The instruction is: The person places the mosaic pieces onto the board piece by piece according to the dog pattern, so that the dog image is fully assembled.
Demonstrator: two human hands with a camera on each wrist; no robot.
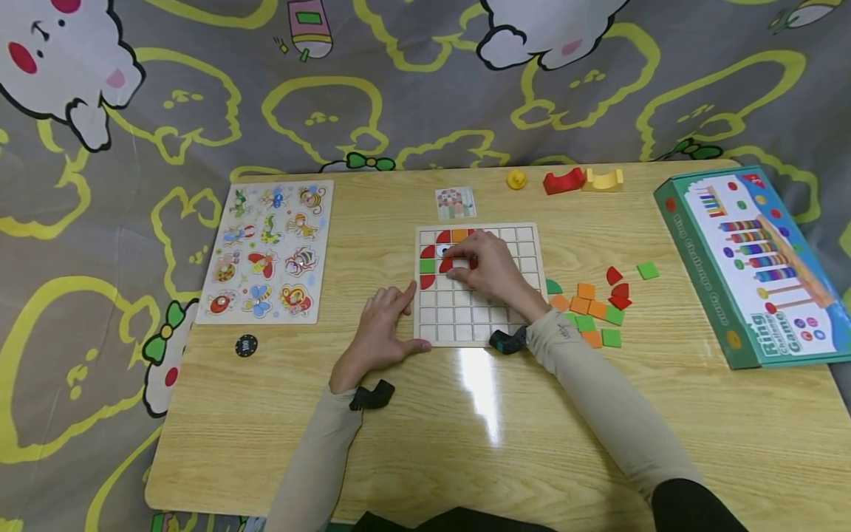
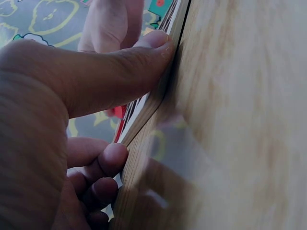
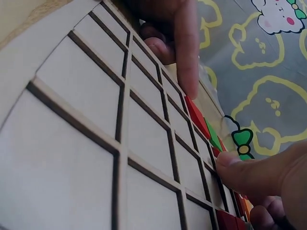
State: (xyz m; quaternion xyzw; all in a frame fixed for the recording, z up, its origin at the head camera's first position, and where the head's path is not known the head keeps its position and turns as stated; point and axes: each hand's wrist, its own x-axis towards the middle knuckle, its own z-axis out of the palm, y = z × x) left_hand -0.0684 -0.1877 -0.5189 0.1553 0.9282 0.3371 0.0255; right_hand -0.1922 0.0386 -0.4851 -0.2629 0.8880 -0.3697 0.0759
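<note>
A square wooden grid board [image 1: 452, 318] lies on the table with coloured pieces in its upper left cells. My left hand [image 1: 375, 325] rests at the board's lower left corner, index fingertip against the left edge and thumb along the corner. In the left wrist view the thumb [image 2: 139, 67] lies straight against the board's side. Over the filled cells, my right hand [image 1: 488, 266] pinches a small red rounded piece [image 1: 446, 264] between thumb and index finger. Beside it are a white piece with an eye [image 1: 441, 251] and a green square [image 1: 427, 266]. The palm hides several cells.
Loose orange squares [image 1: 580, 305], green squares [image 1: 612, 338] and red pieces [image 1: 620, 290] lie right of the board. A pattern card [image 1: 455, 202] sits behind it. An insect puzzle [image 1: 266, 251] and black chip [image 1: 246, 345] are left; a game box [image 1: 758, 273] stands far right.
</note>
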